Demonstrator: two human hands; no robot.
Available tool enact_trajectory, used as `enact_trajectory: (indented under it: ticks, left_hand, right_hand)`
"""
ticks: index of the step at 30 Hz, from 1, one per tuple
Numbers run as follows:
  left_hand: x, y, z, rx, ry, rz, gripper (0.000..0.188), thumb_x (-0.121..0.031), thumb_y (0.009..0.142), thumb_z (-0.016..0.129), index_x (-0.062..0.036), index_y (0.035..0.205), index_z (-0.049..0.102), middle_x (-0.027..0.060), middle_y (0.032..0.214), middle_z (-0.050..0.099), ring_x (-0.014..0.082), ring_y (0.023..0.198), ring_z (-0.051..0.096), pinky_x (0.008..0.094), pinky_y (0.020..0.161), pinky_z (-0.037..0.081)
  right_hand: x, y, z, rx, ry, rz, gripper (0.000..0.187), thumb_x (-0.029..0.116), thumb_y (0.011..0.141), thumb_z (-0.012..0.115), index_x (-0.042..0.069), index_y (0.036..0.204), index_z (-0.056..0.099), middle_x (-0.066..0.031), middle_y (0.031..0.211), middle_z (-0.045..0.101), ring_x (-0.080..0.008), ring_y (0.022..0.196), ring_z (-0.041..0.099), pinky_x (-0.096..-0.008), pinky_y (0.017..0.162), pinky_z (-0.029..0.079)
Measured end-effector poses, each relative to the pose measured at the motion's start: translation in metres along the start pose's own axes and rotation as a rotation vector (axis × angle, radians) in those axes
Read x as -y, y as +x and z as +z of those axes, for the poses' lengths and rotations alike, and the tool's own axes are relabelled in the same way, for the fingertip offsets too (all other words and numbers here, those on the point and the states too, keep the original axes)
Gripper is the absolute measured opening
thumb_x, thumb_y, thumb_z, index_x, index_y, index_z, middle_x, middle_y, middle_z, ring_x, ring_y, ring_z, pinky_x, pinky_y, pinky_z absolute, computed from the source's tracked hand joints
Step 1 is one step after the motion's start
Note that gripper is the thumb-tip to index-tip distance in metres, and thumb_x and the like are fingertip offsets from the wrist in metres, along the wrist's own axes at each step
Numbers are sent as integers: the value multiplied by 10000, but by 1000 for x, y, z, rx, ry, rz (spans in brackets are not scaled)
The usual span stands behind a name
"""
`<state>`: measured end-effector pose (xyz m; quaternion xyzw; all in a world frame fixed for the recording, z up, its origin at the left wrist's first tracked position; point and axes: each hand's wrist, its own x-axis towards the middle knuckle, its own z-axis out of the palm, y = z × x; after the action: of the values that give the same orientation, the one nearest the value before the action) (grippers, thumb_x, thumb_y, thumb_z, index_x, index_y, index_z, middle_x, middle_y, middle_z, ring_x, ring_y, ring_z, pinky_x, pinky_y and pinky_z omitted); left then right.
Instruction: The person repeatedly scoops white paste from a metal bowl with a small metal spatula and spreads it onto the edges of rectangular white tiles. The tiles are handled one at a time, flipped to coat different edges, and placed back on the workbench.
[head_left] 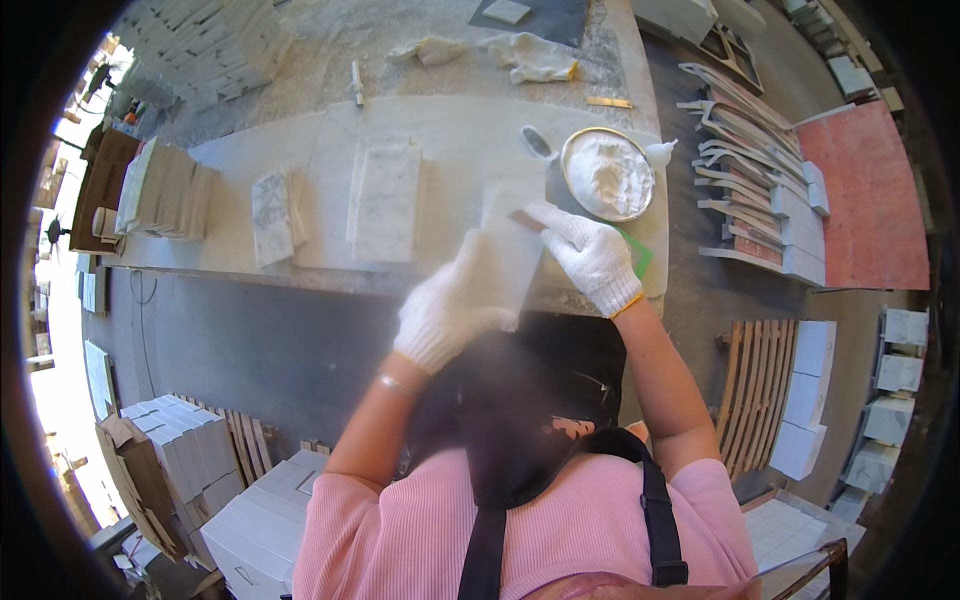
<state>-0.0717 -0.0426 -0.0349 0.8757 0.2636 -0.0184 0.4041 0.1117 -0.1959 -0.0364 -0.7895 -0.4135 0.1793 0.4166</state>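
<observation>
A: What are the hands doing?
B: The left hand, in a white knitted glove, lies along the left side of a pale, rectangular marble tile, thumb near its close end. I cannot tell whether it grips or only steadies it. The right hand, in a white knitted glove with a yellow cuff edge, is closed on a thin, flat, brownish blade, which is over the tile's far right part.

A: Where is that tile?
B: At the near edge of the wide, greyish tabletop, in front of the person.

A: And around it?
B: Just beyond the right hand, a round tin of white paste; beside that hand, a flat green piece. To the left, a low stack of grey-veined white tiles. Farther back, a crumpled off-white glove with a yellow edge.
</observation>
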Motion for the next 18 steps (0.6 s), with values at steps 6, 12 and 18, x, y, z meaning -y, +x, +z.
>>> enact_trajectory:
  ticks: [6, 12, 18]
  left_hand:
    - [7, 2, 4, 35, -81, -19, 1174, -455, 660, 896, -140, 1659, 367, 193, 1303, 709, 367, 1071, 740, 416, 922, 588]
    - [2, 2, 2, 19, -63, -25, 1136, -442, 656, 886, -135, 1637, 401, 190, 1231, 718, 369, 1009, 741, 438, 890, 590]
    - [-4, -2, -4, -11, 75, 25, 1012, -464, 685, 877, -103, 1552, 498, 191, 1309, 678, 396, 1135, 694, 452, 941, 572]
  right_hand:
    - [1, -6, 0, 155, -23, 30, 372, 131, 1025, 609, 130, 1383, 711, -142, 1305, 746, -281, 1174, 726, -336, 1013, 542]
    - [5, -2, -1, 80, 34, 20, 369, 105, 1018, 619, 107, 1374, 715, -111, 1312, 755, -228, 1169, 736, -324, 1004, 548]
    - [8, -43, -9, 246, 251, 63, 366, 67, 1013, 608, 77, 1360, 724, -81, 1239, 787, -178, 1013, 747, -310, 909, 572]
